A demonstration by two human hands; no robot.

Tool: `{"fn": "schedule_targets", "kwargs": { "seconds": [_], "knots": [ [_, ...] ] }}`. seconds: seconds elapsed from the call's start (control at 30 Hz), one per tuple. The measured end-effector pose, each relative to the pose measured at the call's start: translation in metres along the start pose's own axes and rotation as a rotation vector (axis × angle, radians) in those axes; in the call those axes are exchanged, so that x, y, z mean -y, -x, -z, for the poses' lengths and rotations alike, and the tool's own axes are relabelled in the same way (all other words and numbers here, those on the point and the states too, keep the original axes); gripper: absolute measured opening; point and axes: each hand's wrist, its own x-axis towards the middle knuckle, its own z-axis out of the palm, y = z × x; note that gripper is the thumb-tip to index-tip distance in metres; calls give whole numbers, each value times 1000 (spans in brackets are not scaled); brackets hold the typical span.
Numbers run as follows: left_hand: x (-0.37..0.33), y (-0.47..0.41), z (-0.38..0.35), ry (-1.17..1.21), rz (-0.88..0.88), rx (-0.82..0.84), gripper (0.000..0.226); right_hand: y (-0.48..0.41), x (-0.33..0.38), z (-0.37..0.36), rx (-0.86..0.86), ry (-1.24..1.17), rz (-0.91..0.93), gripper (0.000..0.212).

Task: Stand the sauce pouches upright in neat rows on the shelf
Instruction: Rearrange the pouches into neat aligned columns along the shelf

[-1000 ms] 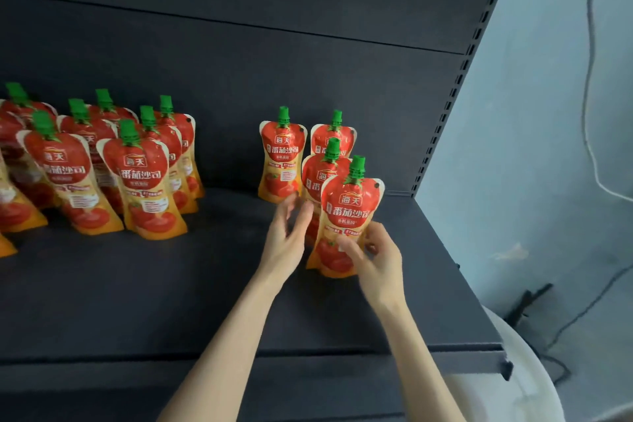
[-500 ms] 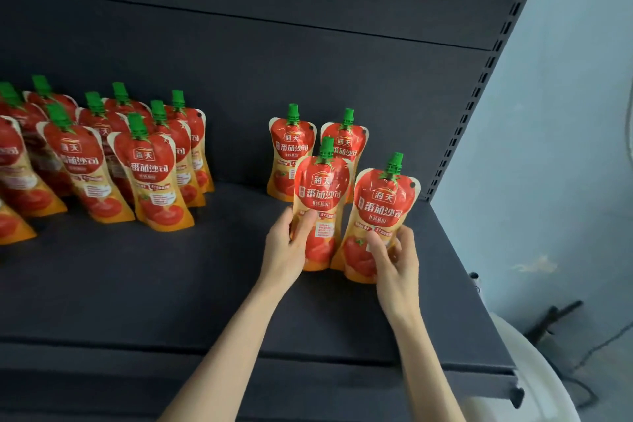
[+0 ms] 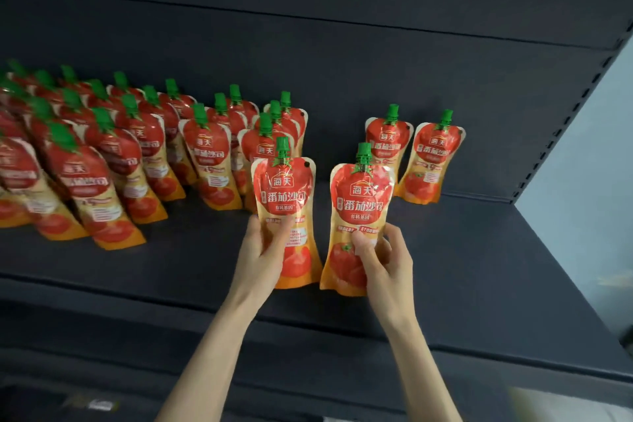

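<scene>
I see the left hand (image 3: 263,252) curled around the lower half of one sauce pouch (image 3: 286,195), thumb on its front. The right hand (image 3: 385,262) grips a second pouch (image 3: 361,205) the same way, just beside the first. Both pouches are upright with their green caps up, over the front part of the dark shelf (image 3: 479,267). I cannot tell whether their bases touch it. Behind them, near the shelf's right end, two back pouches (image 3: 388,144) stand side by side against the back panel (image 3: 342,72). To the left, a big group of pouches (image 3: 205,161) stands in rows, the nearest ones blurred. A pale wall (image 3: 582,181) shows at right.
</scene>
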Motion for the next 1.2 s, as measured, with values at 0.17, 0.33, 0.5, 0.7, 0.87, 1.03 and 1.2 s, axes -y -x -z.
{"fn": "schedule_targets", "kwargs": {
  "seconds": [0.17,0.33,0.5,0.7,0.87,1.03,1.2],
  "knots": [
    [2,-13,78,-86,-55,113,45,13,0,-80,-63,4,43,10],
    [9,-37,130,-129,-95,105,37,14,2,-134,-100,1,35,13],
    [8,-64,150,-172,-168,118,32,0,0,-161,-106,41,5,14],
    [16,-81,150,-123,-124,111,44,-16,-13,-173,-118,74,-12,20],
    [25,-77,159,-286,-136,125,53,-16,-22,-165,-56,183,-28,36],
    [25,-72,156,-346,-219,-39,59,-18,-23,-165,-115,274,-28,41],
    [21,-81,151,-409,-234,-100,55,-23,-24,-167,-146,332,-62,41]
  ]
}}
